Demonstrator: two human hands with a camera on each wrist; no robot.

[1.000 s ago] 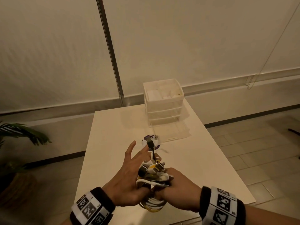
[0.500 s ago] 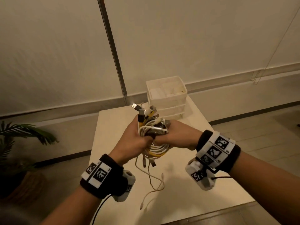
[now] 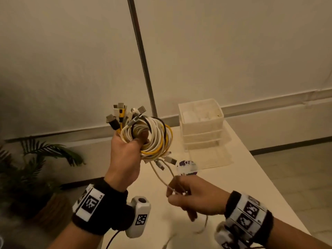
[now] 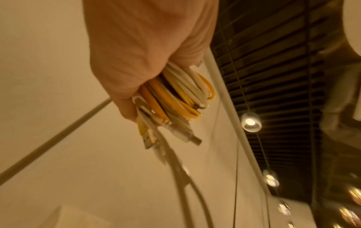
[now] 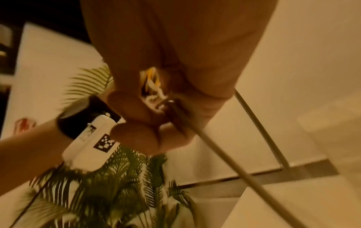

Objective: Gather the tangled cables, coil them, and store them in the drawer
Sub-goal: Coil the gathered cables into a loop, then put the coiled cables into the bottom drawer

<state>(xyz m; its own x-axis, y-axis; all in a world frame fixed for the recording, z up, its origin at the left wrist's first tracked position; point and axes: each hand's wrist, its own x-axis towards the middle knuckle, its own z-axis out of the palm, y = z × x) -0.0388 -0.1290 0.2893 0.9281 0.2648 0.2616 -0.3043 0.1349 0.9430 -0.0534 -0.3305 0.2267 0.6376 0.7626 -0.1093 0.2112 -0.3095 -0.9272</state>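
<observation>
My left hand [image 3: 125, 150] grips a coil of white, yellow and black cables [image 3: 154, 137] and holds it up high above the table; several plugs stick out of the top. The left wrist view shows the same cable coil [image 4: 181, 95] clamped in my left hand [image 4: 140, 61]. Loose white cable ends [image 3: 161, 177] hang from the coil down to my right hand [image 3: 186, 193], which pinches them lower and to the right. In the right wrist view the loose cable [image 5: 215, 151] runs out of my curled right hand [image 5: 156, 108]. A white drawer unit [image 3: 201, 126] stands at the table's far end, its bottom drawer [image 3: 210, 157] pulled out.
A round purple-and-white tape roll [image 3: 186, 167] lies on the white table [image 3: 260, 194] in front of the open drawer. A potted palm [image 3: 36, 168] stands on the floor at the left. A dark pole [image 3: 142, 56] runs up the wall behind.
The left hand has lifted the coil higher and to the left. The right hand has let go of the coil, dropped lower and taken the hanging loose ends.
</observation>
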